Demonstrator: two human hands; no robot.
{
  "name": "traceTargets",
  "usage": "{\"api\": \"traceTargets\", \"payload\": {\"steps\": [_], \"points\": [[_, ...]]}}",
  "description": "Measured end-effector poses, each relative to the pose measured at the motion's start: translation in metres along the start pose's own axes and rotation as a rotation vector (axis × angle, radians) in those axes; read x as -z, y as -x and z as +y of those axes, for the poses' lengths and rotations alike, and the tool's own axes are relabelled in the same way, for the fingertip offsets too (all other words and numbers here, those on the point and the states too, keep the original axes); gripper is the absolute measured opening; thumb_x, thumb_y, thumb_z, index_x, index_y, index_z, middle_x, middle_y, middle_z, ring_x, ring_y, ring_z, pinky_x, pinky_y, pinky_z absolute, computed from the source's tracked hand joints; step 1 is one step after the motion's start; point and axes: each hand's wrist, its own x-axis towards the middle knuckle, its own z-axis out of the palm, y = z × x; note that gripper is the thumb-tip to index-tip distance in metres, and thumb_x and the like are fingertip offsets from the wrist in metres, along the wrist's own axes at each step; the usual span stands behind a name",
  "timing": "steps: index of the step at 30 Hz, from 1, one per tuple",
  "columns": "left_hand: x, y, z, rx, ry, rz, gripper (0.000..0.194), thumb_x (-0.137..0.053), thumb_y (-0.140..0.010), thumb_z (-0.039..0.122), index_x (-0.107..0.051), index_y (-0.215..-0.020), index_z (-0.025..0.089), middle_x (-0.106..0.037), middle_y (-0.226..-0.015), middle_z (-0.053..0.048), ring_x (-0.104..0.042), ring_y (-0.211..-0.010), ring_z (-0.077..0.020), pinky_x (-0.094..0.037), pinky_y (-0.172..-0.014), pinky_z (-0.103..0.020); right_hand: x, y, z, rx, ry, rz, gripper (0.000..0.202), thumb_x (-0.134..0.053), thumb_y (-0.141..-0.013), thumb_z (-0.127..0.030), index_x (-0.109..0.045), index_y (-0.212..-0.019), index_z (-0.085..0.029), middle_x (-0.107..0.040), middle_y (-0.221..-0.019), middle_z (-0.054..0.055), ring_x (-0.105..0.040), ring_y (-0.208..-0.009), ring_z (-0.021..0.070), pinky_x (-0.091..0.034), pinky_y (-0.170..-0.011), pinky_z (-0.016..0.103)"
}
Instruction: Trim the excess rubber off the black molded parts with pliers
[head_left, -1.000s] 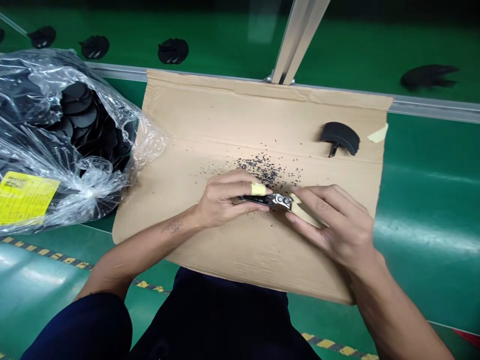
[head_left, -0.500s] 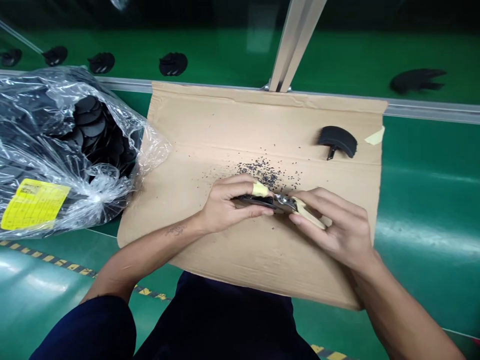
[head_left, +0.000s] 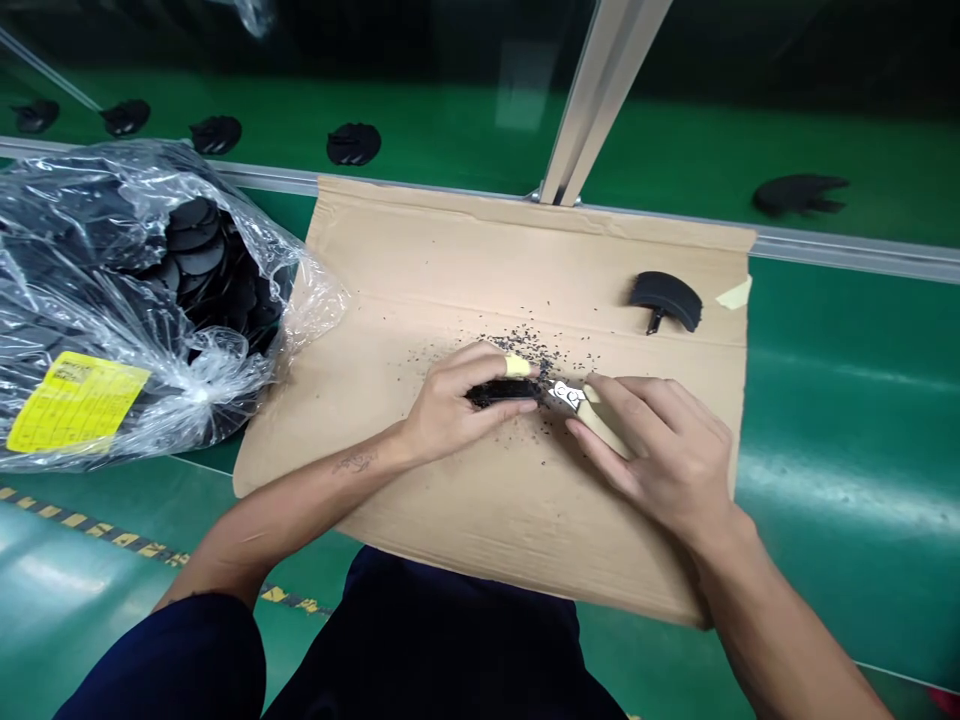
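Observation:
Between the thumb and fingers of my left hand (head_left: 457,400) is a black plastic part (head_left: 504,391), partly covered by the fingers. Yellow tape wraps one fingertip of that hand. My right hand (head_left: 667,440) is closed around the pale handles of small cutting pliers (head_left: 566,394). Their metal jaws point left, close to the right end of the part; whether they touch it I cannot tell. Many tiny black scraps (head_left: 529,345) lie scattered on the cardboard sheet (head_left: 450,520) beneath and beyond my hands.
A clear plastic bag (head_left: 67,240) full of black discs stands at the left, bearing a yellow label (head_left: 79,402). A curved black piece with a stem (head_left: 666,298) rests at the cardboard's right. Behind a metal frame (head_left: 600,110), several black parts (head_left: 354,144) sit on a green surface.
The black part has turned in my left hand, so its face shows differently. The pliers have tilted and shifted slightly left. The whole view has moved a little.

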Motion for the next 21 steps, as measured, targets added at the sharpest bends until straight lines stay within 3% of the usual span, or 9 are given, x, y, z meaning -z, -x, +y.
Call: {"api": "traceTargets", "payload": {"steps": [3,6,10,15,21], "points": [[0.003,-0.001,0.000,0.038,-0.037,0.041,0.021,-0.081,-0.085,0.036,-0.078,-0.099,0.020,-0.075,-0.092,-0.004,-0.067,-0.086,-0.0143,-0.054,-0.078,-0.029,0.003,-0.002,0.000,-0.080,-0.157,0.015,0.040,-0.075,-0.088,-0.024,-0.064,-0.126,-0.020,-0.074,-0.100,0.010,-0.070,-0.085,0.0236,-0.059,-0.072,0.037],[0.005,-0.002,0.001,0.091,0.045,0.080,0.026,-0.082,-0.083,0.040,-0.078,-0.099,0.020,-0.072,-0.091,-0.004,-0.065,-0.082,-0.0131,-0.052,-0.072,-0.026,0.009,-0.005,-0.002,-0.186,-0.468,-0.018,0.035,-0.073,-0.089,-0.021,-0.067,-0.123,-0.023,-0.073,-0.111,0.010,-0.072,-0.099,0.0234,-0.062,-0.078,0.036],[0.001,0.000,0.003,0.143,0.200,0.091,0.029,-0.082,-0.082,0.041,-0.073,-0.095,0.017,-0.071,-0.088,-0.002,-0.068,-0.082,-0.0114,-0.055,-0.070,-0.022,0.011,-0.006,-0.008,-0.151,-0.694,-0.122,0.030,-0.075,-0.089,-0.025,-0.070,-0.118,-0.021,-0.069,-0.129,0.014,-0.069,-0.118,0.0257,-0.062,-0.094,0.040],[-0.002,0.004,0.004,0.130,0.218,0.010,0.028,-0.079,-0.086,0.038,-0.065,-0.095,0.015,-0.072,-0.088,-0.002,-0.070,-0.081,-0.0114,-0.058,-0.073,-0.022,0.001,-0.001,-0.013,-0.061,-0.538,-0.077,0.031,-0.076,-0.088,-0.026,-0.070,-0.117,-0.017,-0.072,-0.125,0.016,-0.073,-0.110,0.0252,-0.063,-0.091,0.040],[0.001,0.004,-0.002,-0.179,-0.173,-0.077,0.021,-0.067,-0.092,0.018,-0.068,-0.113,0.018,-0.072,-0.100,-0.006,-0.067,-0.091,-0.0165,-0.056,-0.077,-0.030,-0.003,-0.001,-0.008,0.144,-0.172,-0.010,0.024,-0.077,-0.087,-0.028,-0.071,-0.109,-0.018,-0.077,-0.116,0.014,-0.072,-0.080,0.0197,-0.056,-0.063,0.033]]}}
